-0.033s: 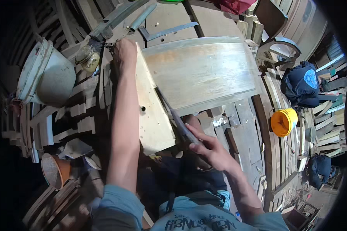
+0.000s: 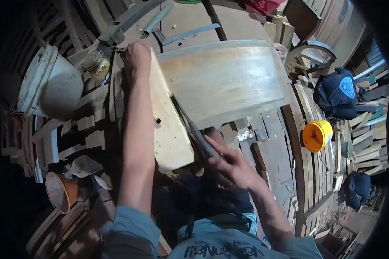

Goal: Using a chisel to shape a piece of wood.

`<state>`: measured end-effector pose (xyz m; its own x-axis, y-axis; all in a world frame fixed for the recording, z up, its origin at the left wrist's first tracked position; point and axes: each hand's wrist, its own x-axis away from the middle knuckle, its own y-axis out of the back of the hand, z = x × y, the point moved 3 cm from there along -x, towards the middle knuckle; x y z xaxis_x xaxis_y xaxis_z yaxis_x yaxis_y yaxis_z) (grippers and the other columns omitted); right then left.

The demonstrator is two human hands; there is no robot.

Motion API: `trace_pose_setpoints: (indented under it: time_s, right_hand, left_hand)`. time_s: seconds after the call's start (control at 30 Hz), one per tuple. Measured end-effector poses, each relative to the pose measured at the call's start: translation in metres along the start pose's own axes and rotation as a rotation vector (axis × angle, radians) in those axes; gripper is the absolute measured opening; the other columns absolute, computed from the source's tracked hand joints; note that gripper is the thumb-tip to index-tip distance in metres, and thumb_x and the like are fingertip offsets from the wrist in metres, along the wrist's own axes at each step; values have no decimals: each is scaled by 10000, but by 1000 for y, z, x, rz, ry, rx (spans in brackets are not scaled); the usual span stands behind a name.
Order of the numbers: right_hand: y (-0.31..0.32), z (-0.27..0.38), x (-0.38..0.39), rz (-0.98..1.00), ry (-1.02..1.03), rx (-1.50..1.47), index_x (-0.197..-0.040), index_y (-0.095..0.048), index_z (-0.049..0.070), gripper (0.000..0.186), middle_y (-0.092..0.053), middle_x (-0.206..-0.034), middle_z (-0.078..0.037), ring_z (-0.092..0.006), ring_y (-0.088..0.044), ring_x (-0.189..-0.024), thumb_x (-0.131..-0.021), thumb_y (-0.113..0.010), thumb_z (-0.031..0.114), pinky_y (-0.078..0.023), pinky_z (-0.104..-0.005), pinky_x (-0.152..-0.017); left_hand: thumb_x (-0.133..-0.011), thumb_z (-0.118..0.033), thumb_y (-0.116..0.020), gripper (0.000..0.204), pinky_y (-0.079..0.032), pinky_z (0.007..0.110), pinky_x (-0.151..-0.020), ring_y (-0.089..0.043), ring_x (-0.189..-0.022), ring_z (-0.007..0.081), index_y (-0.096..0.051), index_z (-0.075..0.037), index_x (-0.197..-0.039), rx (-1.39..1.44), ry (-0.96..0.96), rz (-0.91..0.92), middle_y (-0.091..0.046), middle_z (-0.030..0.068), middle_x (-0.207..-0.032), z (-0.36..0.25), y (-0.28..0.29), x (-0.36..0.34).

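A pale wooden board [image 2: 170,144] with a dark round hole stands out in front of me, slanting away from my lap. My left hand [image 2: 138,56] is closed over its far end, fingers curled round the edge and partly hidden. In my right hand [image 2: 231,164] is a long, dark, tapered tool [image 2: 196,134], seen nearly edge-on, so its exact kind is unclear. The tool lies along the board's right edge, its narrow tip pointing away from me. Just beyond it rests a wide, greyish, smooth wooden panel [image 2: 224,80].
A metal square [image 2: 192,34] and a pipe piece [image 2: 157,19] lie at the far side. White bucket [image 2: 58,86], glass jar [image 2: 99,69] and orange bucket [image 2: 67,192] stand left. To the right are a yellow bucket [image 2: 326,136], a dark bag [image 2: 337,93] and stacked slats.
My right hand and the tool have shifted slightly forward and left along the board's edge. My left hand keeps its hold; the whole view has moved a little.
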<state>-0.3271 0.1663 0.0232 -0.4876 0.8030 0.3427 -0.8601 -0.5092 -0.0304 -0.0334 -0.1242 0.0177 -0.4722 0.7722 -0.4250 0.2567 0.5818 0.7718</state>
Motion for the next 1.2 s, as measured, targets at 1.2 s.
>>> trace_pose_setpoints:
  time_s: [1.2]
  right_hand:
    - [-22,9,26,-181,156,212,-1422,-460,65,593,-624,-1226,-156,-199,-618,-1026,-859,-645,75,-461,-336,-926]
  left_hand:
    - [-878,-329,-586,341,-513,485,-778,-650,-898,423,-704,-15,-936,-75,-87,83,-672,244,-963,1,3,1]
